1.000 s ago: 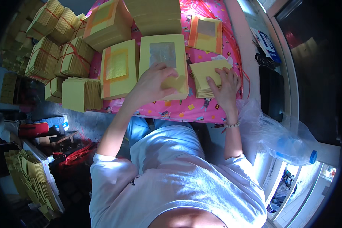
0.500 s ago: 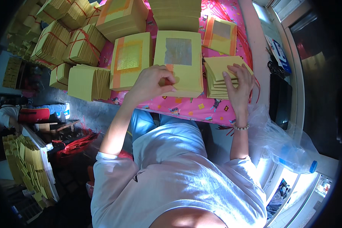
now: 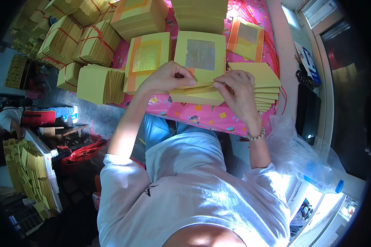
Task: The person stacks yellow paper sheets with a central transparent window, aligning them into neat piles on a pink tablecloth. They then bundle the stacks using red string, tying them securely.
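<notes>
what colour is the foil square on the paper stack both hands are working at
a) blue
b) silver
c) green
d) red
b: the left hand and right hand pinch a sheet at the near edge of the yellow paper stack, whose top sheet bears a silver foil square.

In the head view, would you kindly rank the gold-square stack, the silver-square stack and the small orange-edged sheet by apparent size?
1-2. Gold-square stack and silver-square stack: look alike, not ranked.
3. Small orange-edged sheet, though it lies farther away.

Single head-worn fisheye view, straight down, close over the pink table [image 3: 202,115], edges bowed toward the rim.
</notes>
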A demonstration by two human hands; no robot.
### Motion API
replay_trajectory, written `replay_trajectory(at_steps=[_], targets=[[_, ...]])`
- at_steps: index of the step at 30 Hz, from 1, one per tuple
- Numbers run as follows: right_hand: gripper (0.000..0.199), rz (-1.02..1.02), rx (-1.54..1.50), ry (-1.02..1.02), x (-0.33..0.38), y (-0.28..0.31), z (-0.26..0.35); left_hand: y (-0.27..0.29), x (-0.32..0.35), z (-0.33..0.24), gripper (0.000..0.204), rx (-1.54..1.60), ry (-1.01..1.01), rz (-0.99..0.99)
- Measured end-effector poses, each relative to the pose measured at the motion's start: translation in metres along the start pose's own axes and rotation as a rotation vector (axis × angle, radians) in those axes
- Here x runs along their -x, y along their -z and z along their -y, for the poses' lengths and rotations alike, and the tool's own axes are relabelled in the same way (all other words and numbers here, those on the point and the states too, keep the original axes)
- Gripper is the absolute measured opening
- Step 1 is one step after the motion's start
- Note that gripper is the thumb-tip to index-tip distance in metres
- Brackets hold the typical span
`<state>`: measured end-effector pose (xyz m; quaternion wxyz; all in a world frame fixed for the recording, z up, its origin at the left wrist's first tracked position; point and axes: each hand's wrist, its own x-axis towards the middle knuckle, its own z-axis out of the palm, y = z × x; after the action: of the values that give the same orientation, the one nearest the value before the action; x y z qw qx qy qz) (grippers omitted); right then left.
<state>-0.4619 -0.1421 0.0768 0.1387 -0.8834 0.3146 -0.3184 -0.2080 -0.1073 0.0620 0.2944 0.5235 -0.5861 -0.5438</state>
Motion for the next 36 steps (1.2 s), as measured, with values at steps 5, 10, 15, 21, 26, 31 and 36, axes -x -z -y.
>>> replay_trajectory(at_steps=[5, 10, 15, 21, 26, 31, 36], targets=[[0.010, 0.012, -0.019, 0.000, -0.002, 0.001, 0.001, 0.000, -0.001, 0.004, 0.017, 0.029, -0.011, 0.004], [0.009, 0.030, -0.039, -0.036, -0.004, 0.000, 0.001, 0.001, -0.001, 0.002, 0.015, 0.007, 0.016, 0.017], [0.010, 0.004, -0.046, -0.033, -0.010, -0.001, 0.002, -0.011, 0.003, 0.000, 0.022, -0.141, -0.188, -0.061], [0.022, -0.075, -0.068, -0.007, -0.025, 0.004, 0.009, -0.044, 0.010, -0.029, 0.028, -0.817, -0.349, -0.408], [0.059, -0.248, -0.378, -0.179, -0.030, 0.002, 0.018, -0.038, 0.019, -0.024, 0.023, -0.502, -0.342, -0.761], [0.093, -0.114, -0.699, -0.343, -0.027, -0.023, 0.004, -0.028, 0.049, -0.036, 0.035, 0.365, -0.474, -0.579], [0.105, 0.112, -0.982, -0.192, -0.033, -0.023, 0.009, -0.021, 0.055, -0.026, 0.041, 0.531, -0.431, -0.401]])
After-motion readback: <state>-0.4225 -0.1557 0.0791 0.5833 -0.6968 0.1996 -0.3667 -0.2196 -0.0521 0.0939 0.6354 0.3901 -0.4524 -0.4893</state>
